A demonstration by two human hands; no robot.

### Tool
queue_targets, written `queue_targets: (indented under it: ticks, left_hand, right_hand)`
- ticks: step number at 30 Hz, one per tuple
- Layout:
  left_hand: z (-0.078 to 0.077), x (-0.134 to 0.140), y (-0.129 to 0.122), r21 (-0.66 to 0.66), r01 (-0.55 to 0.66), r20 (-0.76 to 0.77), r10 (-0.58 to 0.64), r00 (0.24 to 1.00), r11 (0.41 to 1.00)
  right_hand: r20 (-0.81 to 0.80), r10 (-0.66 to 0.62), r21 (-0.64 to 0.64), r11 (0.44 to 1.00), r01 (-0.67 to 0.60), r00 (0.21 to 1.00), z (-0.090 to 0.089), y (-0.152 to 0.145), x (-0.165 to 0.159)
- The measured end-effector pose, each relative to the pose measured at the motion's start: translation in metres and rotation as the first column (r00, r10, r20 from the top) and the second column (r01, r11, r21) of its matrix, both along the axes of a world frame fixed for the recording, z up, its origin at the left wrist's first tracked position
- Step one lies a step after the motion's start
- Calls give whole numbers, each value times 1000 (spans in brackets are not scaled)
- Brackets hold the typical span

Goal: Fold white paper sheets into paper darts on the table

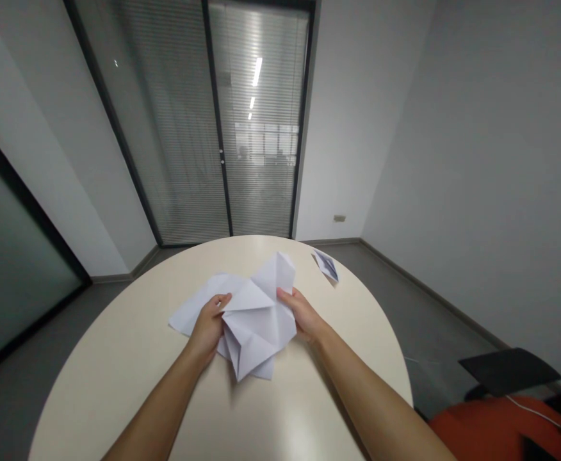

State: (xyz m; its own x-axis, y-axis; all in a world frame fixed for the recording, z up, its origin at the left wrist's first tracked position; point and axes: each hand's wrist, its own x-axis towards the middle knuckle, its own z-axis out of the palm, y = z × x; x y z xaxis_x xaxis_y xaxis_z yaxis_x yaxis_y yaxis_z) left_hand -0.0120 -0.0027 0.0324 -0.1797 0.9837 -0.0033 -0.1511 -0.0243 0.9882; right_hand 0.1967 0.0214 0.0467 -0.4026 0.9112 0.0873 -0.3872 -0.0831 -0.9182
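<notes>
A creased, partly folded sheet of white paper [256, 320] is held up over the table between my two hands. My left hand [208, 328] pinches its left edge, thumb on top. On the opposite edge, my right hand [301, 312] grips with the thumb in front and the other fingers mostly hidden behind the sheet. Several flaps stick out, one pointing down toward me and one up and away. Beneath it, more white paper [191, 308] lies on the table and shows at the left; whether it is one sheet or more, I cannot tell.
The round cream table [131, 371] fills the lower middle. Near its far right edge lies a small folded paper piece [327, 266]. A red chair [496, 429] with a black armrest [510, 370] stands at the lower right. Behind the table is a glass door [261, 128] with blinds.
</notes>
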Motion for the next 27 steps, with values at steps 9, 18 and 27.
queue_targets:
  ticks: [9,18,27]
  left_hand:
    - [17,0,2,190,43,-170,-10,985,981]
    - [19,3,-13,247,175,-316,-91,944,953]
    - [20,4,-7,145,-39,-202,68,977,989]
  right_hand:
    - [31,-103,-6,995,104,994,5,7,-2]
    - [85,-86,33,996,84,993,3,7,-1]
    - [32,-27,-82,996,30,999,3,5,0]
